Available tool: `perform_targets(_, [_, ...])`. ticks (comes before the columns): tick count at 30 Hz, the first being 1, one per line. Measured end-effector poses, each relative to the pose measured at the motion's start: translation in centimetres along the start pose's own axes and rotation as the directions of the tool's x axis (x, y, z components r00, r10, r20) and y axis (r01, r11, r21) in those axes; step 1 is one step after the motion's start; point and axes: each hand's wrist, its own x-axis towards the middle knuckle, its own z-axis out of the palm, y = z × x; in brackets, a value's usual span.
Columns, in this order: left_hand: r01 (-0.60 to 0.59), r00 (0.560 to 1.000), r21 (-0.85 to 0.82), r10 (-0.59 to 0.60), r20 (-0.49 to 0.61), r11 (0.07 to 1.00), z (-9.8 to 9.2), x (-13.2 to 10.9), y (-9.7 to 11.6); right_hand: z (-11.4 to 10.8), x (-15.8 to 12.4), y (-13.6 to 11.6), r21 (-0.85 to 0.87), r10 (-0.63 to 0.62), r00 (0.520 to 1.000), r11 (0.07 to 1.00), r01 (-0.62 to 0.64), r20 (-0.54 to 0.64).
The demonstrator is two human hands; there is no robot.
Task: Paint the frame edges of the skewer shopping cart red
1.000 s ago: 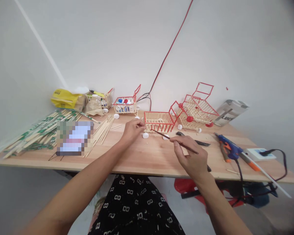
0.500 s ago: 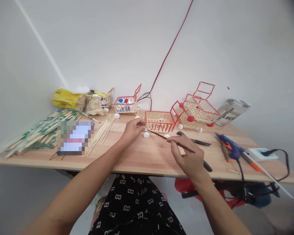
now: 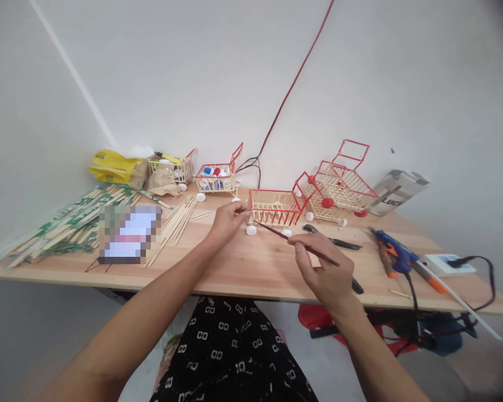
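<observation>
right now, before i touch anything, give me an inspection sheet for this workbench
Surface: pale wooden tabletop, small crumbs near the cart.
Job's things: small wooden-stick cart with red rim and white wheels; slender dark-brown brush-like stick, its tip at the cart's lower left, contact unclear.
Clutter: green-and-white-wrapped wooden sticks, loose bare sticks, black cutter knife, blue-and-orange glue gun.
Grips: left grip at the cart's left end, hold unclear; right grip pinches the brush-like stick.
Cables: red-and-black cable down the wall; black cable plugged into white power strip.
Surroundings: pale plain wall behind.
</observation>
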Motion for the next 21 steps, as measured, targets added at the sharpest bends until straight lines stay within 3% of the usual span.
perform_targets(8, [-0.006,1.000,-0.021,0.006,0.009,1.000,0.0,0.1,-0.3,0.2,0.1,0.5,-0.007,0.010,0.998,1.000,-0.010,-0.055])
perform_targets(13, [-0.005,1.000,-0.015,0.005,0.015,1.000,0.1,0.1,-0.4,0.2,-0.4,0.7,-0.013,0.005,1.000,1.000,-0.005,-0.004])
perform_targets(16, [0.011,1.000,-0.013,-0.011,0.013,1.000,0.1,0.1,-0.4,0.1,-0.2,0.8,-0.010,0.024,0.998,1.000,-0.024,-0.050])
perform_targets(21, [0.027,1.000,0.018,-0.026,-0.009,0.999,-0.1,0.2,-0.2,-1.9,-0.5,0.3,-0.011,0.112,0.987,0.993,-0.114,-0.116])
